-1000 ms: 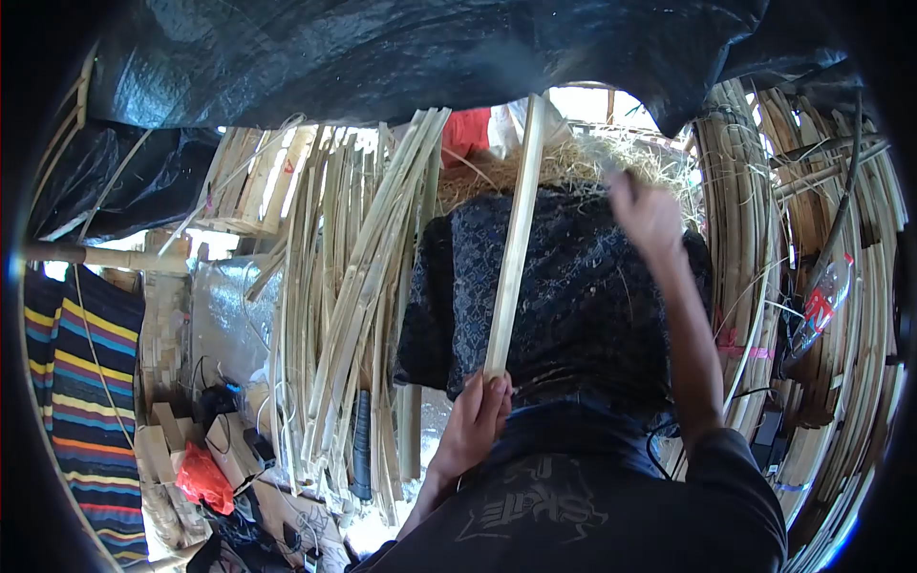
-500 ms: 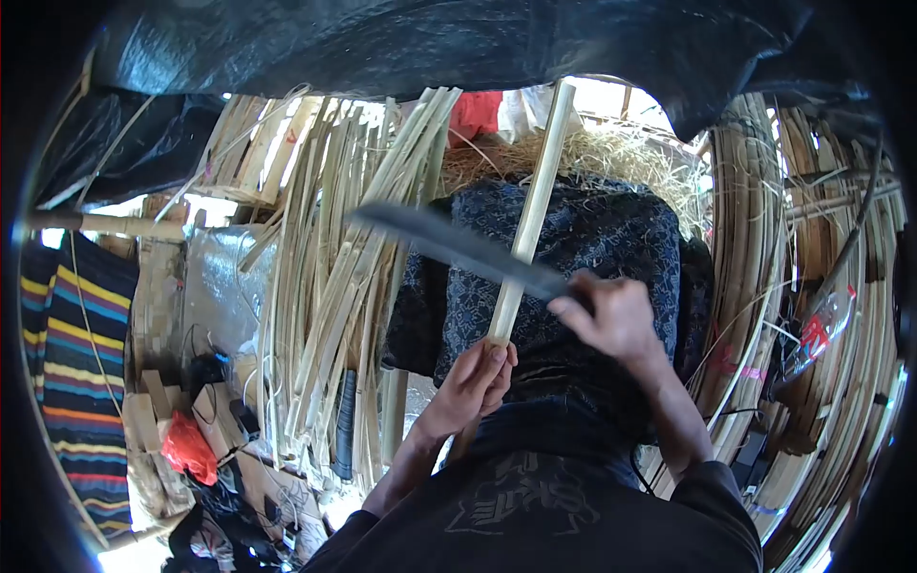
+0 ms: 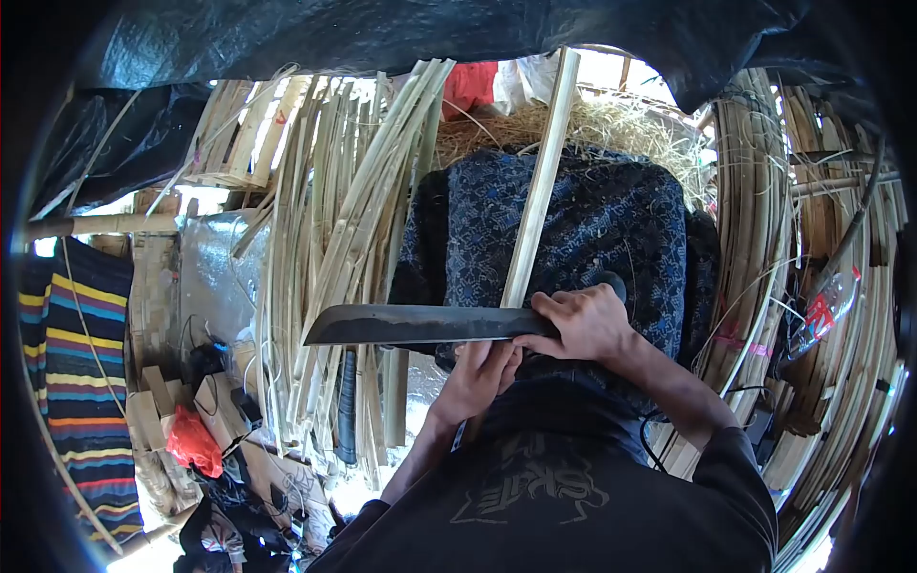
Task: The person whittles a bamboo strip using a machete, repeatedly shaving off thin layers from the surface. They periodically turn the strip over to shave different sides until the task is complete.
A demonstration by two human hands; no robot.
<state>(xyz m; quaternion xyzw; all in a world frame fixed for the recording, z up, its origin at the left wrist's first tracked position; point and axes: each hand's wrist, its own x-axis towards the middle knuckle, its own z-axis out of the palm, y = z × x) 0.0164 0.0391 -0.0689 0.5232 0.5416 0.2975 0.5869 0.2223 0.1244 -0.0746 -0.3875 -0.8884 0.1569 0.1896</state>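
Note:
A long pale bamboo strip (image 3: 546, 172) slants up and away from me over a dark blue patterned cloth (image 3: 621, 220). Low on the strip, my left hand (image 3: 478, 380) is wrapped round it, with its fingertips partly behind a blade. That blade belongs to a machete (image 3: 411, 326), whose handle is in my closed right hand (image 3: 587, 323). The wide dark blade lies level across the strip, just above my left hand, and points left. Whether its edge touches the strip is hard to tell.
Many split bamboo strips (image 3: 334, 239) lean at the left, near a dark wrapped handle (image 3: 347, 406). Bundled bamboo (image 3: 750, 201) stands at the right, beside a plastic bottle (image 3: 829, 310). Straw (image 3: 602, 124) lies beyond the cloth. A striped textile (image 3: 88, 382) hangs far left.
The machete has come down and toward me along the strip, turning from a tilt to level. My right hand moved nearer my left hand, which keeps its hold on the strip.

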